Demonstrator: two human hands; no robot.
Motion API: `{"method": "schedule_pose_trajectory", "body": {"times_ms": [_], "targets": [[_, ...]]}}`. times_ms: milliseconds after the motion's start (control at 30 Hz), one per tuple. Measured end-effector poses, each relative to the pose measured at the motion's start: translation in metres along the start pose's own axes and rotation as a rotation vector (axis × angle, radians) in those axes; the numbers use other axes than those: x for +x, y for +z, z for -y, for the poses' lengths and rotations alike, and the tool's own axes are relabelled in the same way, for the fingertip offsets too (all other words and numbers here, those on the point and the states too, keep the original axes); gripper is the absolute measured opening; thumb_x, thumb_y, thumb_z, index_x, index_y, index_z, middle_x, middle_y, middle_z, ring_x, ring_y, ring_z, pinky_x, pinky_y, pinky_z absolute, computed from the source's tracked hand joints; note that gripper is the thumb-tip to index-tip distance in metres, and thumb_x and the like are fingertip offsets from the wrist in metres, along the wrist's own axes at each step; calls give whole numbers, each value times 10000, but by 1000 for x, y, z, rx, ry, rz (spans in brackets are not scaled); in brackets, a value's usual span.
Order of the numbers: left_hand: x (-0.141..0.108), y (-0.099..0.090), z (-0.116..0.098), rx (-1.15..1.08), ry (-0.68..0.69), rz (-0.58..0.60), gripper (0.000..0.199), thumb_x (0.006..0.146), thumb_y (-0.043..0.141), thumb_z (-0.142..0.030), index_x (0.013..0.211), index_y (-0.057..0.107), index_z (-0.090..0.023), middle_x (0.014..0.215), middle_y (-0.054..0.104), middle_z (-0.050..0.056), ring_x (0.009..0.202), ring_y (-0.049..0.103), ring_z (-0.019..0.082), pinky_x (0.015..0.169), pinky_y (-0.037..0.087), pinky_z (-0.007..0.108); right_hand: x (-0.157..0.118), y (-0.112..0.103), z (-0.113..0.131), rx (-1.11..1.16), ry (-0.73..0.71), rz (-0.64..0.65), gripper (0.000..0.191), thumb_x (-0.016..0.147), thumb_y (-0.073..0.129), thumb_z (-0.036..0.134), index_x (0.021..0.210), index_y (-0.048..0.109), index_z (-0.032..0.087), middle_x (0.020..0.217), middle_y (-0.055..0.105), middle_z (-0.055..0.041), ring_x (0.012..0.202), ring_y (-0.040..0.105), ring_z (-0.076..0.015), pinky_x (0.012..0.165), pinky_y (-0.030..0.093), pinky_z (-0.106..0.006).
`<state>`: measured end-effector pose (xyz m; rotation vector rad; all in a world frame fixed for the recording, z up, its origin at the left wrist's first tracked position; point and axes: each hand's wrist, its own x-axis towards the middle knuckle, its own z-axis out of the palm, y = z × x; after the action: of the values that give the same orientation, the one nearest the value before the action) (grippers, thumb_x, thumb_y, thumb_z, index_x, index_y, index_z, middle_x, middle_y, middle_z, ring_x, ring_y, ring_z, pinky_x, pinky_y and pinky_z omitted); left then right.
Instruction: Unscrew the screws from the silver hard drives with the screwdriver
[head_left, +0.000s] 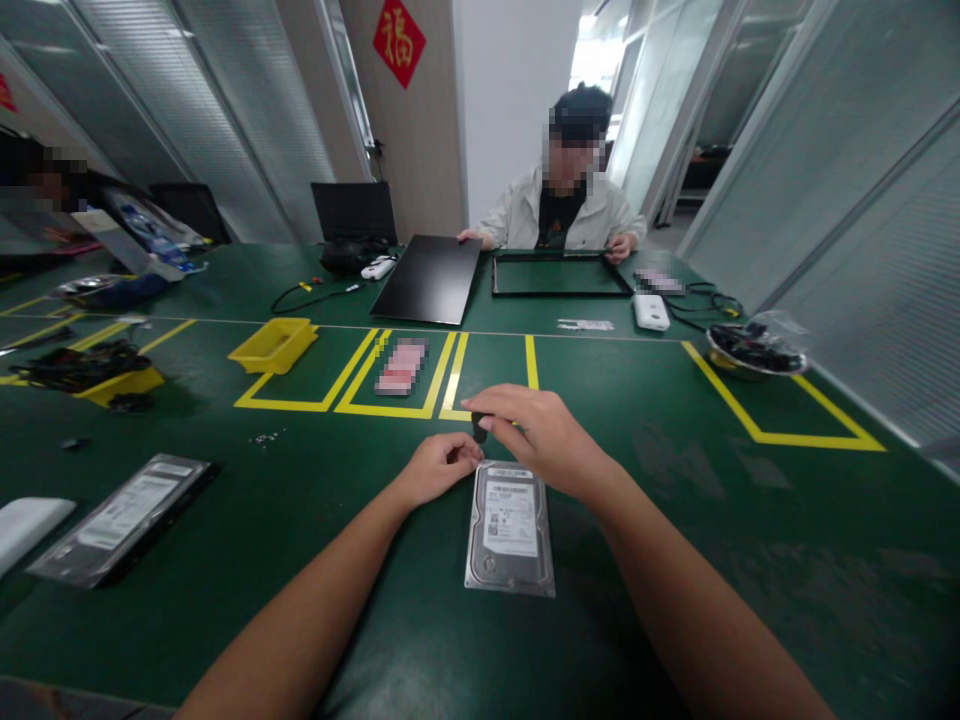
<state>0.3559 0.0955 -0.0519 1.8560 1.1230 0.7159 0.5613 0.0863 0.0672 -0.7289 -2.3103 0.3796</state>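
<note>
A silver hard drive [511, 530] with a white label lies flat on the green table in front of me. My right hand [536, 425] is closed around a short black screwdriver [479, 428], held roughly upright over the drive's far left corner. Its tip is hidden by my fingers. Beside that same corner, my left hand [442, 465] has its fingers curled and thumb and fingertips close together. What they pinch, if anything, is too small to tell.
A second hard drive [135, 515] lies at left near a white object [30, 525]. Small screws [268, 438] are scattered beyond it. A yellow bin [274, 345] stands farther back. Across the table, a person [559, 205] holds a black panel [431, 280] and a frame [562, 294].
</note>
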Motion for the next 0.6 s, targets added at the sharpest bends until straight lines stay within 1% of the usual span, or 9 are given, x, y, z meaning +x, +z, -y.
{"method": "schedule_pose_trajectory", "body": {"times_ms": [100,267,433,600], "targets": [[0,0,-2,0,-7,1,139,815,595,-222,871,681,-127,768,664,17,681,569,138,615,396,225,0,0,0,2,-4,-4,282,940,502,129,1152,687,157,1142,703,-77,1104,626,-171,987,482,-337],[-1,0,-6,-7,-7,-2,134,809,594,-219,859,680,-129,757,660,12,665,560,135,603,387,224,0,-1,2,4,13,14,289,942,487,127,1153,685,130,1163,697,-96,1118,621,-177,999,478,-350],[-1,0,-6,-14,-7,-6,126,808,594,-218,849,673,-130,748,649,6,659,551,132,603,385,223,0,-2,3,7,11,18,293,943,478,130,1148,686,156,1163,699,-82,1119,623,-174,998,480,-356],[0,0,-2,6,-6,-8,140,807,595,-225,865,676,-126,731,639,3,643,537,129,588,370,221,1,-2,4,3,8,29,292,936,483,115,1144,688,112,1164,696,-103,1115,623,-177,997,478,-338]]}}
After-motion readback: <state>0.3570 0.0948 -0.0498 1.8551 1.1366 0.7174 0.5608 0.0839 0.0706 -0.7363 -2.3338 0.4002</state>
